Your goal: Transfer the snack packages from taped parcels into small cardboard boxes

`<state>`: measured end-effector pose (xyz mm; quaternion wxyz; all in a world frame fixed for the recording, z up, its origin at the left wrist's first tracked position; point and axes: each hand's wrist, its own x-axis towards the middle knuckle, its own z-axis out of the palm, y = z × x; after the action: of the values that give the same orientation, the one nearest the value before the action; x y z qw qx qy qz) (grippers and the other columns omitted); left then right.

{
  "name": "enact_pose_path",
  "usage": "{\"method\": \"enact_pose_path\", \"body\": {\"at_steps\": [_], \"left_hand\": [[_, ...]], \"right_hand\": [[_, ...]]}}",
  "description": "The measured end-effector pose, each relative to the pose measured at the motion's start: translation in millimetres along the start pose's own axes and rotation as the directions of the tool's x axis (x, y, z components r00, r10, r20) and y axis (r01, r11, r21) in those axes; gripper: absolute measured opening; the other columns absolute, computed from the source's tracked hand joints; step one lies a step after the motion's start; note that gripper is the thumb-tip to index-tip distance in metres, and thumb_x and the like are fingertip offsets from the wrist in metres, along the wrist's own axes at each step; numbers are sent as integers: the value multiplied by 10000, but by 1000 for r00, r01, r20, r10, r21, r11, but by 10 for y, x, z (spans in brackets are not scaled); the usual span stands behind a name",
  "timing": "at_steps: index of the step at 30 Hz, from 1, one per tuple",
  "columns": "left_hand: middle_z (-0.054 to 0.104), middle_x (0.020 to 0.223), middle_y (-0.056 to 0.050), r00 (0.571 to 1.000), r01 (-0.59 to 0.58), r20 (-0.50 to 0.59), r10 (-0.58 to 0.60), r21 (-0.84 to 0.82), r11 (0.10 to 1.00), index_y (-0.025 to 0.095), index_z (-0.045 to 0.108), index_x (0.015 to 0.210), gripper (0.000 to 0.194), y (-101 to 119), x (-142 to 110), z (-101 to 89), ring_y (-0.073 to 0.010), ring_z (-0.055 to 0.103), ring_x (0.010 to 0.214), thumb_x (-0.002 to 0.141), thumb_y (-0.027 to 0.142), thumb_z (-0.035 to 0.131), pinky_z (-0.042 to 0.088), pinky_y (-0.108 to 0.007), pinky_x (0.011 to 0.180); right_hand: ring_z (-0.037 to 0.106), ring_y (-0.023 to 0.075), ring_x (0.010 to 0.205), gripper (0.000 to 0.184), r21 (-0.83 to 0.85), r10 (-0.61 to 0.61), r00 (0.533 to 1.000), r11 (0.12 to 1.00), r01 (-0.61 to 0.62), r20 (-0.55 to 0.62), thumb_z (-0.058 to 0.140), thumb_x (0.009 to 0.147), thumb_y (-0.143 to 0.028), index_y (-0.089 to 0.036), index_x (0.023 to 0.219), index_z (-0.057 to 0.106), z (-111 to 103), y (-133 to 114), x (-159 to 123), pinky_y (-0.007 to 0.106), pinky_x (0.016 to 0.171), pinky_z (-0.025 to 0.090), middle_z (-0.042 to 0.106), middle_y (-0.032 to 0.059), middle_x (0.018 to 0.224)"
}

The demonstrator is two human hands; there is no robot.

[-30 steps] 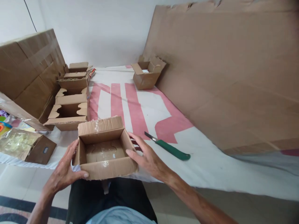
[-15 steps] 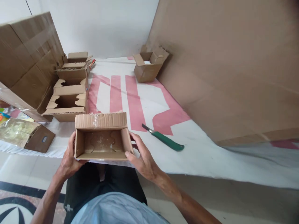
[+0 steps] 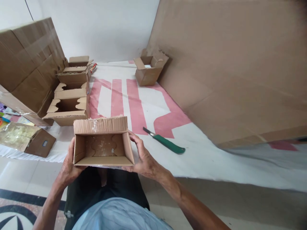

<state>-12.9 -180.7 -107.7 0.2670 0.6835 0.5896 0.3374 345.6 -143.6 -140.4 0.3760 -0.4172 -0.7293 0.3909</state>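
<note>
An open cardboard box (image 3: 100,160) is held between my two hands at the table's near edge, its opening tilted toward me. Inside it the bottom flaps and some pale specks show. My left hand (image 3: 69,164) grips the box's left side, with part of the fingers hidden behind and under it. On the right side, my right hand (image 3: 144,159) clasps the box, its thumb low by the front corner. To the right of that hand lies a green-handled knife (image 3: 168,144) on the cloth, blade pointing away to the left.
Several open cardboard boxes (image 3: 69,119) line the left side beside a large carton (image 3: 28,64). A taped box (image 3: 39,143) lies at the near left. Another open box (image 3: 148,75) stands at the back, against a huge cardboard sheet or carton (image 3: 227,70). A white and pink cloth (image 3: 136,111) covers the table.
My right thumb has slid from the box's front rim down to its lower corner. The box appears slightly further left, along with the whole view. Both hands still hold it.
</note>
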Motion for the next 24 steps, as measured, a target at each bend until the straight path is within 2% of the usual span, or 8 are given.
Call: {"method": "enact_pose_path", "body": {"at_steps": [6,8,10,14,16,18,21,24], "left_hand": [[426,1800,-145,998,18,69,-13,-77,997,332,216,1815,1258,7,48,-62,-469,448,1628,809,505,951,437,-608,1318],[429,1803,-144,990,51,139,-30,-151,987,346,258,1811,1326,4,99,-168,-485,426,1641,739,575,1004,433,-612,1323],[446,1796,-142,981,85,191,-43,-216,973,365,350,1784,1277,5,181,-319,-491,445,1628,722,654,997,483,-592,1287],[443,1806,-114,980,57,197,-20,-179,982,379,478,1725,1184,33,401,-554,-484,411,1652,703,649,1012,446,-589,1314],[438,1810,-121,970,55,241,-12,-170,984,364,458,1741,1253,48,497,-537,-478,415,1653,663,620,1043,416,-590,1336],[413,1823,-143,966,49,260,1,-184,982,333,408,1770,1296,43,551,-433,-476,399,1664,673,628,1032,376,-606,1357],[301,1871,-168,979,-25,194,57,-165,986,285,303,1812,1319,-18,539,-237,-475,260,1723,742,645,986,227,-648,1402],[237,1889,-185,986,-38,154,69,-197,980,272,216,1832,1332,-100,451,-139,-483,229,1730,792,688,936,224,-654,1400]], "right_hand": [[438,412,1642,1348,116,80,996,990,-83,30,1004,730,-455,-254,1763,162,18,44,127,612,1325,407,390,255,1775],[449,414,1634,1370,143,112,993,983,-114,27,992,733,-443,-279,1782,126,17,71,164,611,1304,432,341,251,1807],[440,426,1636,1389,151,122,992,981,-124,23,991,720,-447,-291,1793,123,13,103,202,614,1301,433,292,244,1834],[441,415,1633,1359,192,111,993,975,-114,26,984,718,-466,-287,1789,167,23,174,277,591,1303,428,332,223,1810],[428,405,1641,1346,201,118,993,972,-120,24,977,719,-470,-306,1786,174,44,205,309,584,1310,415,328,202,1811],[396,400,1660,1337,189,130,991,973,-131,19,964,716,-448,-325,1785,172,67,216,332,589,1327,388,309,185,1824],[404,393,1655,1310,175,146,989,974,-145,7,947,709,-388,-301,1777,193,74,179,335,578,1333,386,328,191,1817],[489,382,1592,1245,195,147,989,970,-147,13,930,729,-380,-282,1760,239,45,104,298,547,1291,455,400,197,1776]]}}
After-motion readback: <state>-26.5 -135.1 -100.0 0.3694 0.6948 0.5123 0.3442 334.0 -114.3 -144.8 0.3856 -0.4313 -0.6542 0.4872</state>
